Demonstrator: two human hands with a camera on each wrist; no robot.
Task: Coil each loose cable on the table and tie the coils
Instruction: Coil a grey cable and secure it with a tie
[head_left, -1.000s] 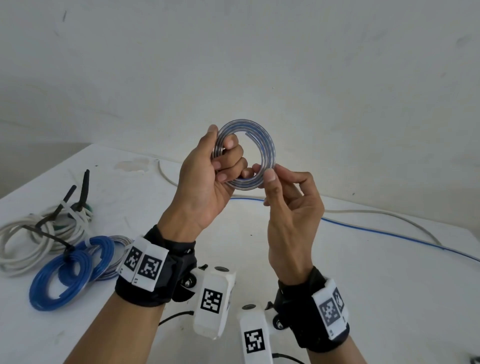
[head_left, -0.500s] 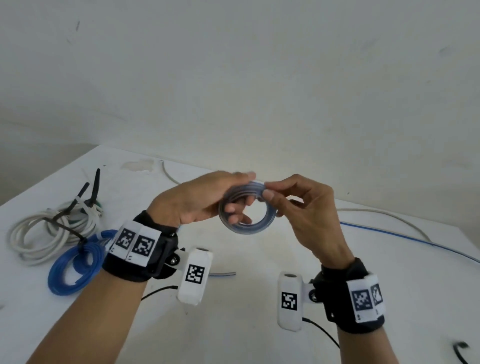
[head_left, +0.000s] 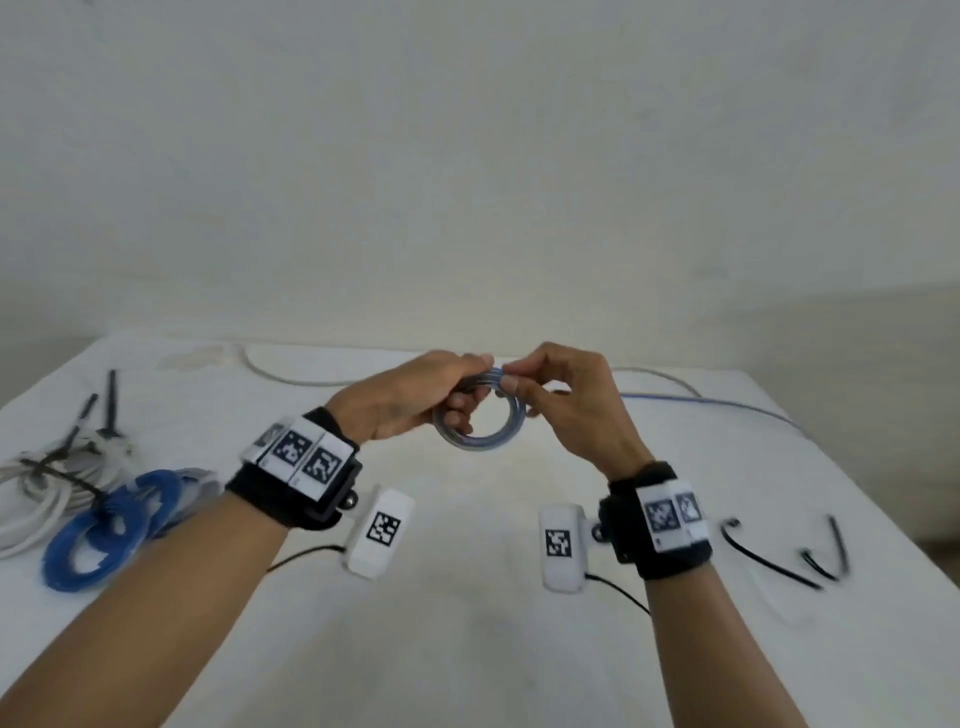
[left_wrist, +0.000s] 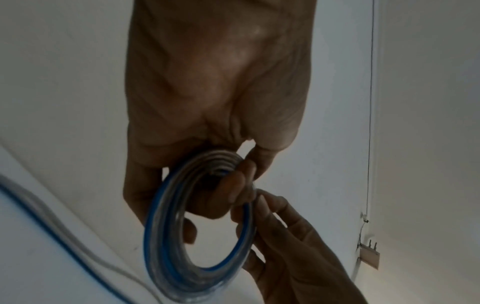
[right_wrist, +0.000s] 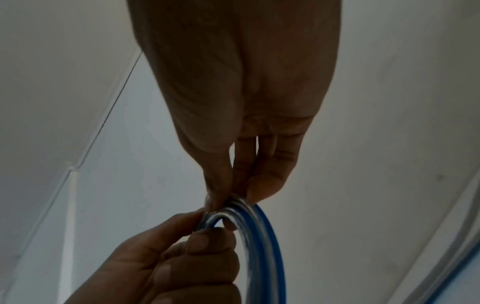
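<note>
You hold the small clear-and-blue coil (head_left: 480, 421) in the air above the middle of the table (head_left: 467, 623), between both hands. Your left hand (head_left: 410, 397) has its grip clamped on it: the fingers curl through the ring at about its ten o'clock and the thumb presses from outside, as the left wrist view (left_wrist: 200, 226) shows. Your right hand (head_left: 566, 400) pinches the turns together at the ring's top, about twelve to one o'clock, thumb against fingertips (right_wrist: 221, 197).

What matters next is this: the two grips sit almost touching on the upper arc, so the lower half of the ring, from four to eight o'clock, hangs free and faces you. The loose black ties (head_left: 779, 561) lie on the table at your four o'clock, nearer your right hand. So the left hand looks best placed to hold the coil alone while the right reaches out.

Finished coils, blue (head_left: 98, 525) and white (head_left: 36, 499), rest at your nine o'clock; uncoiled cables (head_left: 727, 405) trail at one o'clock.
</note>
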